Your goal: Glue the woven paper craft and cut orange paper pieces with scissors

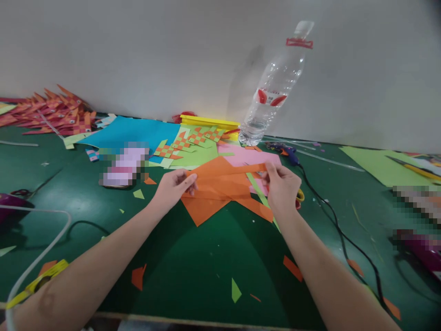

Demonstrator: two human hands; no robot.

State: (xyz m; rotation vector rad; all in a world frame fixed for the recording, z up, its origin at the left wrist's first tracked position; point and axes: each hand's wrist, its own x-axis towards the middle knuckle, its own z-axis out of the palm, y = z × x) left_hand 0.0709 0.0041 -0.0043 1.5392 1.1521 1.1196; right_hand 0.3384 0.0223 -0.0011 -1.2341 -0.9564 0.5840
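Observation:
An orange paper strip [230, 171] is stretched level between my two hands, above the table. My left hand [177, 184] pinches its left end between thumb and fingers. The right end is gripped in my right hand [280, 184]. Beneath the strip lies a larger orange paper sheet [203, 214], with another orange strip [257, 209] slanting off to the right. A narrow green paper strip [259, 191] runs down under my right hand. Behind it are pink paper [237, 154] and the yellow handle of scissors [300, 196], partly hidden by that hand.
Woven paper fish [196, 139] lie on green paper beside a blue sheet [134, 131] and a phone [126, 165]. A plastic bottle [272, 96] leans against the wall. Glue guns [291, 154] with black cords and paper scraps [236, 290] are on the green table [193, 285].

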